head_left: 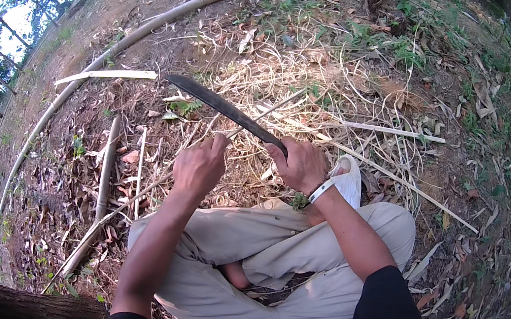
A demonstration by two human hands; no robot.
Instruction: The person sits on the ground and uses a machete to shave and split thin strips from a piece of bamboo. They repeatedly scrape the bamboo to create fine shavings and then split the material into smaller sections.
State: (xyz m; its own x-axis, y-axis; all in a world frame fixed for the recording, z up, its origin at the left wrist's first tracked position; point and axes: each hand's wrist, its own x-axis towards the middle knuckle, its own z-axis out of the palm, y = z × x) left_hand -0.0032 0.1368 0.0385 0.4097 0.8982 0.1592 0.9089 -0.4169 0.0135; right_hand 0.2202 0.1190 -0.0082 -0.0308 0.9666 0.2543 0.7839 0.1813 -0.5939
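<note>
My right hand [300, 164] is wrapped round the handle end of a machete [220, 105], in front of my crossed legs. Its long dark blade reaches up and to the left, past the front of my other hand. Closed on a thin bamboo strip [137, 198], my left hand [200, 163] sits just below the blade. The strip runs from the lower left through that hand and out beyond it, crossing the blade at a slant. Whether blade and strip touch, I cannot tell.
Pale, curly shavings [295, 79] lie heaped ahead, with split bamboo lengths [393, 132] among them. A long bamboo pole [146, 28] curves along the left and far side. To the left lie a pale slat [108, 74] and a short bamboo piece [107, 169]. A trunk [38, 305] lies lower left.
</note>
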